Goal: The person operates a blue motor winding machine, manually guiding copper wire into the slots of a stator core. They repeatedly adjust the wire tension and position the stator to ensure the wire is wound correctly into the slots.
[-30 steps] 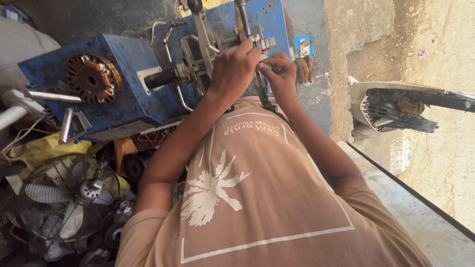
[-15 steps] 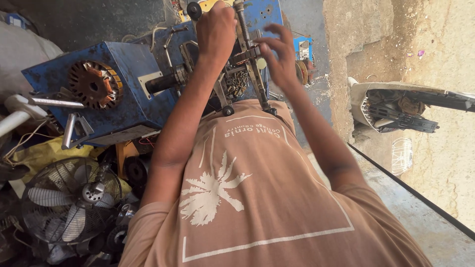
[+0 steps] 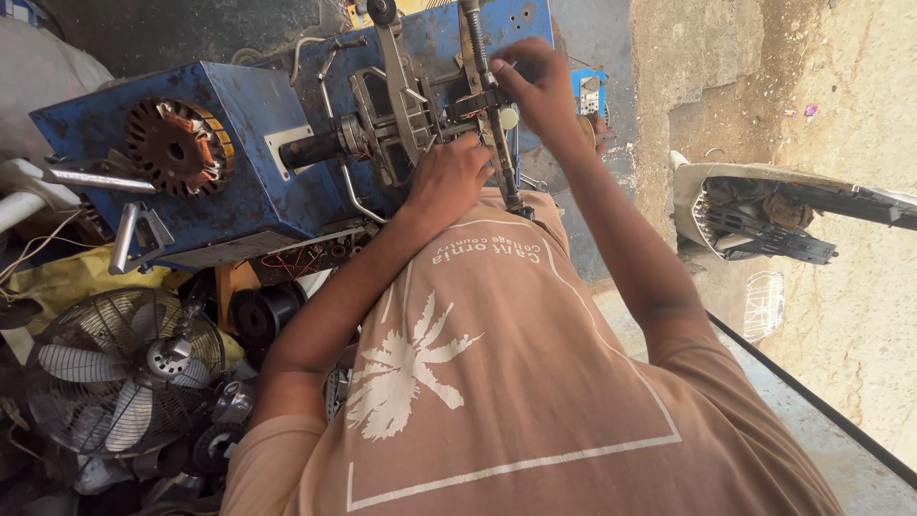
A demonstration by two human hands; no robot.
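Fan and stator beside machine

The blue-painted metal machine housing looked scuffed and matt, its paint chipped and grimy. The grey steel frame of rods and brackets showed a dull, worn sheen. The round motor stator of rusty brown laminated metal carried coppery windings (glossy in places). The peach cotton T-shirt appeared soft and matt. The wire-caged metal fan was dusty.

- Copper-wound motor core set on blue box
- Caged fan lower left
- Yellow cloth beside fan
- Broken grey casing by wall
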